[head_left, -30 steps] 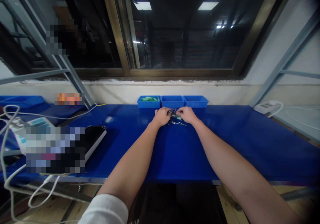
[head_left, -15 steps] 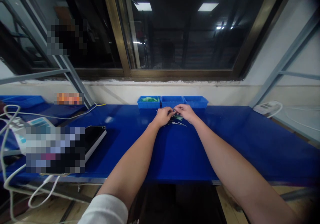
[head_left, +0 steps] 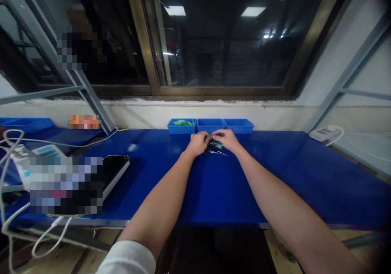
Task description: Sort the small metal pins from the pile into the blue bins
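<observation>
My left hand (head_left: 198, 143) and my right hand (head_left: 227, 139) meet over the far middle part of the blue table (head_left: 222, 192). Fingers of both are pinched together around something small, too tiny to make out. Thin metallic pieces (head_left: 218, 152) lie on the table just below the hands, with a bit of green material (head_left: 217, 144) between them. Behind the hands stand three blue bins in a row: the left bin (head_left: 171, 129) has green items (head_left: 183, 123) in it, then come the middle bin (head_left: 210, 128) and the right bin (head_left: 241, 128).
On the left, a dark-screened device (head_left: 116, 166) lies beside a white and light-blue box (head_left: 49, 154) with white cables (head_left: 6, 209). More blue bins (head_left: 36, 123) are at the far left. A white power strip (head_left: 325, 132) sits at the right, near a grey metal frame (head_left: 339, 78).
My right hand has shifted slightly left, its fingertips closer to my left hand. The camera view has tilted very slightly.
</observation>
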The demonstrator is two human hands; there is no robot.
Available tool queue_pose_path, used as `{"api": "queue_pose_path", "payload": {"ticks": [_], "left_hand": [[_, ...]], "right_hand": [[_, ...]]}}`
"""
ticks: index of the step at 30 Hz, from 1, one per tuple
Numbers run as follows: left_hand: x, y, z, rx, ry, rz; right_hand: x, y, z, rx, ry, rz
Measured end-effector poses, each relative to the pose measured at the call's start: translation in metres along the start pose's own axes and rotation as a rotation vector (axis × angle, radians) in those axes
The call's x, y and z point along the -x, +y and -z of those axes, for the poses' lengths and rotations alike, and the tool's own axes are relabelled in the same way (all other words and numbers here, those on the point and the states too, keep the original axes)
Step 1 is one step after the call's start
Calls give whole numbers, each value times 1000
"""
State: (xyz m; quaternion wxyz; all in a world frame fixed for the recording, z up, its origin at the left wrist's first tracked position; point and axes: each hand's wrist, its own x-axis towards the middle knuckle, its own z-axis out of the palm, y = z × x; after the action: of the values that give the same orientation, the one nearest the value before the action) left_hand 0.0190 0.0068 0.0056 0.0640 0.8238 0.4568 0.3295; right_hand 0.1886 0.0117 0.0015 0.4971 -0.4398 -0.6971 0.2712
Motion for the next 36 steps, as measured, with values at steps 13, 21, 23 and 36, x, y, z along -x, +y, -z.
{"api": "queue_pose_path", "payload": {"ticks": [13,21,23,36], "left_hand": [[0,0,-1,-69,39,121],[1,1,-1,-81,20,104],[1,1,-2,-85,9,103],[1,-2,-1,-128,-83,108]], "right_hand": [[-3,-2,16,437,507,217],[-7,-1,12,640,398,60],[-7,2,10,687,258,-29],[0,7,10,563,83,57]]}}
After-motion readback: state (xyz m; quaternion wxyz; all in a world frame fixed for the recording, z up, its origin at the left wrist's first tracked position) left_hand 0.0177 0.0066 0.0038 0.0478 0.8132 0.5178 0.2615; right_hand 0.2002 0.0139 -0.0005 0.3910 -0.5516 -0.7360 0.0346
